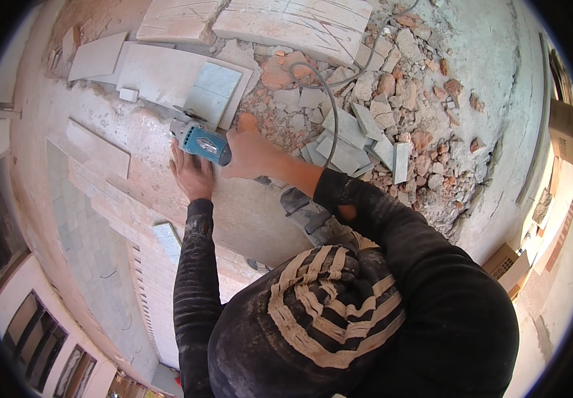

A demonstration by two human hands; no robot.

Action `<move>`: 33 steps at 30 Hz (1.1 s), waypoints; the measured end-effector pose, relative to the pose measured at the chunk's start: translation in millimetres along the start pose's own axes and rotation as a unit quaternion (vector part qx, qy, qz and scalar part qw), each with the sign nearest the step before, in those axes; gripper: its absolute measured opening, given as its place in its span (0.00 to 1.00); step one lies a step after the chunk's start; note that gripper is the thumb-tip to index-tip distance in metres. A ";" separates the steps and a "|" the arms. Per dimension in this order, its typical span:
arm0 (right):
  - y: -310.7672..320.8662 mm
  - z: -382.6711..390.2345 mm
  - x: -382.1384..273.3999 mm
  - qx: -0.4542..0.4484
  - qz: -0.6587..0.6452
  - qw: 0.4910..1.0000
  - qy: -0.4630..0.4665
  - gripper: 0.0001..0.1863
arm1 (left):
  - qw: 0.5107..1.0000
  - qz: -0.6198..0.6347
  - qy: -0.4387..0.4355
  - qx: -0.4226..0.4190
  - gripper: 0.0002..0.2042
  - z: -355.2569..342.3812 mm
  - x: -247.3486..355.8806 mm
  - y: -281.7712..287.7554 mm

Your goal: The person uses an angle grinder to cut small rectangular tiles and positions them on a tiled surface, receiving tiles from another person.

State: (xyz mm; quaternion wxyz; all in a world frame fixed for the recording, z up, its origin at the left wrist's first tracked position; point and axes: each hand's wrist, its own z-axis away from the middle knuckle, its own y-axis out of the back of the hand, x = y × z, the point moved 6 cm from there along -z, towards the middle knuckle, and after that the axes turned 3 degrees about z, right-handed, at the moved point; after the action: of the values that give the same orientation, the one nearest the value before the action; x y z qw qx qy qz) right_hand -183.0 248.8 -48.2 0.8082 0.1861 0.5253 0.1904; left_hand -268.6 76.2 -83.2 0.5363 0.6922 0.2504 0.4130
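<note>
My right hand (250, 152) grips a teal angle grinder (203, 142) by its rear body; a cord runs off across the rubble. The grinder's disc rests by a grey-blue tile (213, 89) lying on pale slabs (157, 63). My left hand (190, 172) is just below the grinder's head, fingers spread on the pale surface at its side; whether the fingertips touch the tool I cannot tell. A loose pale board (99, 147) lies to the left.
Broken brick and concrete rubble (412, 86) with a pile of cut tiles (346, 136) lies at right. Thick scored blocks (290, 26) lie at top. A boot (306, 212) is below my right hand, a small tile (167, 239) lower left, cardboard boxes (502, 262) far right.
</note>
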 end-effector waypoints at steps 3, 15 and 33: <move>0.4 1.3 0.7 0.002 -0.004 1.000 0.003 0.33 | 1.000 -0.006 -0.002 0.000 0.30 0.3 0.4 -0.2; 10.2 15.7 0.5 -0.016 -0.011 1.000 -0.011 0.33 | 1.000 0.010 0.001 0.001 0.25 -0.7 4.7 3.8; 8.5 13.1 5.5 -0.013 -0.006 1.000 -0.007 0.33 | 1.000 0.007 0.004 -0.007 0.27 -1.1 5.3 1.4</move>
State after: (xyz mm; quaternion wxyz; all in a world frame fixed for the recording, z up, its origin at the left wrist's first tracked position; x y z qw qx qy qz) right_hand -169.8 257.5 -43.2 0.8152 0.1738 0.5182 0.1914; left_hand -266.8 80.5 -80.2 0.5367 0.6887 0.2449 0.4214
